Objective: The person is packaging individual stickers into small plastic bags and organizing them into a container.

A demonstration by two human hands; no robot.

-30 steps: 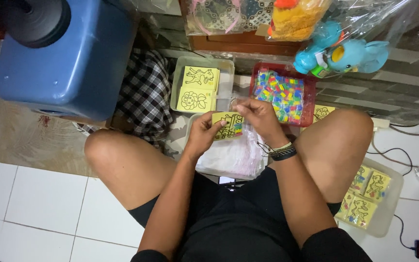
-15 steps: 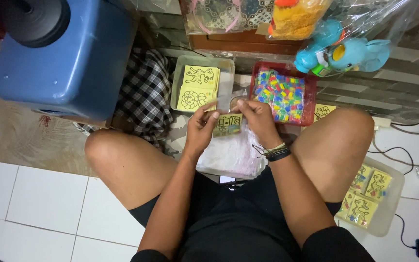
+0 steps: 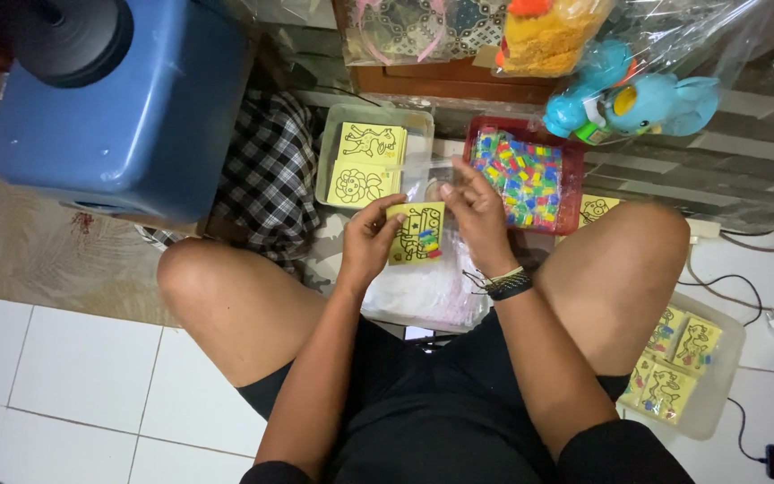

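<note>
Left hand [image 3: 371,235] is gripping the left edge of a small yellow square card with a black line drawing and a few coloured bits [image 3: 417,233], fingers curled shut on it. Right hand [image 3: 475,208] is pinching the card's right side w/ thumb and fingertips, other fingers half-open above it; a dark banded bracelet [image 3: 504,284] is sitting on that wrist. Card is being held up between both hands, over the lap, just above a heap of clear plastic sleeves [image 3: 432,287] lying between the knees.

Just beyond the hands, a clear plastic tray [image 3: 329,152] is holding two more yellow drawing cards [image 3: 365,163]. Next to it on the right, a red plastic tray [image 3: 575,184] is holding small multicoloured packets [image 3: 519,177]. Another yellow card [image 3: 597,208] is peeking out by the right knee.

By the right thigh, a second clear tub [image 3: 718,376] is holding several finished yellow cards [image 3: 678,363]. A black-and-white checked cloth [image 3: 266,175] is lying near the left knee, beside a big blue plastic container [image 3: 127,116]. Further back, a blue plush toy in clear wrap [image 3: 647,103].
</note>
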